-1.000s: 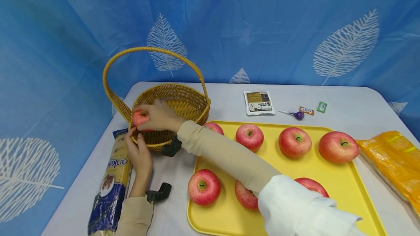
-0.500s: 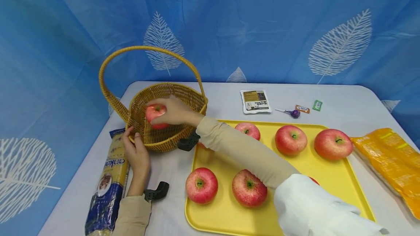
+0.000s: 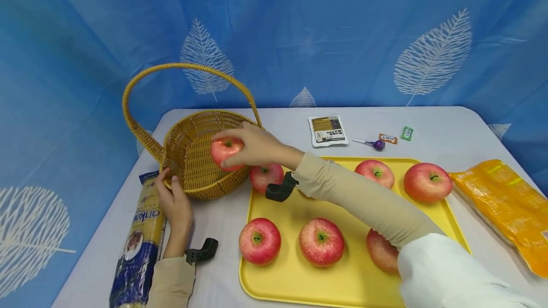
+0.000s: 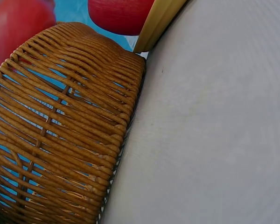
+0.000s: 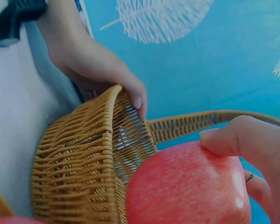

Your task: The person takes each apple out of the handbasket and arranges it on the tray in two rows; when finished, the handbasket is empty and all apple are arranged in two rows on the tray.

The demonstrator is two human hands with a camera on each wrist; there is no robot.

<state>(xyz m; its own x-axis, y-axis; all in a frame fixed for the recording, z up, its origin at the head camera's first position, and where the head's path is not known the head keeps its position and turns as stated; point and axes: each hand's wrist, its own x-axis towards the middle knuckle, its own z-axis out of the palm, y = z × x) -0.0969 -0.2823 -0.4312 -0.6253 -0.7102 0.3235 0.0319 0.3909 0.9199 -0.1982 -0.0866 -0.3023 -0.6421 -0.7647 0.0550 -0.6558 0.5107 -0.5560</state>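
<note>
In the head view my right hand (image 3: pixel 263 147) holds a red apple (image 3: pixel 227 152) between thumb and fingers, over the right side of the wicker basket (image 3: pixel 210 188). The right wrist view shows the thumb on the side of this apple (image 5: pixel 186 186). My left hand (image 3: pixel 176 209) grips the basket's left rim near the foot of the arched handle, thumb (image 5: pixel 136 95) hooked over the edge. Bare weave shows on the basket's floor. Several apples sit on a yellow tray (image 3: pixel 291 282) to the right; another apple (image 3: pixel 266 178) lies at its corner nearest the basket. My right forearm hides part of the tray.
A long blue-and-gold packet (image 3: pixel 139 246) lies left of my left forearm. Behind the tray are a white sachet (image 3: pixel 327 131), a lollipop (image 3: pixel 377 145), an orange sweet (image 3: pixel 387 138) and a green sweet (image 3: pixel 407 133). An orange bag (image 3: pixel 501 203) lies at the right.
My right hand has carried the apple rightward, from the basket's left end across to its right side. My left hand keeps its hold on the rim. The head view has shifted slightly.
</note>
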